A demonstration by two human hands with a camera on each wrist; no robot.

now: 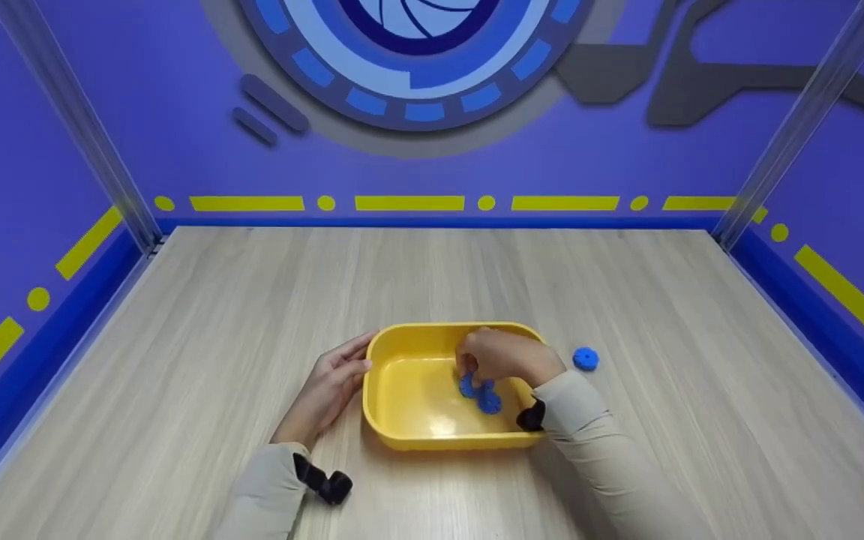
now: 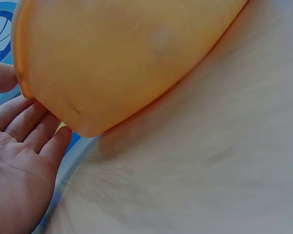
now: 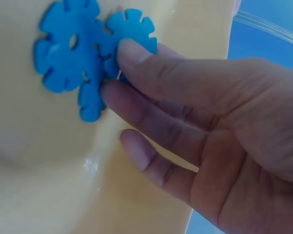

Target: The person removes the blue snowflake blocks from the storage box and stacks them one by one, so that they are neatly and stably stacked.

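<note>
Inside a yellow plastic basin (image 1: 417,401), my right hand (image 1: 503,356) pinches a blue snowflake disc (image 3: 136,27) between thumb and fingers. That disc overlaps other notched blue discs (image 3: 63,53), one face-on with a hole in its middle and one seen edge-on, in a cluster near the basin's floor. The ring and little fingers stay apart from the discs. At the basin's left side, my left hand (image 1: 331,386) holds the rim, thumb at the edge and fingers along the outer wall; its fingertips are partly hidden behind the basin in the left wrist view.
A single blue snowflake disc (image 1: 586,358) lies on the wooden table (image 1: 252,300), just right of the basin. Blue and purple printed panels (image 1: 139,97) with metal corner posts (image 1: 79,120) enclose the table at the back and sides. Black wrist cameras (image 1: 327,484) sit at both cuffs.
</note>
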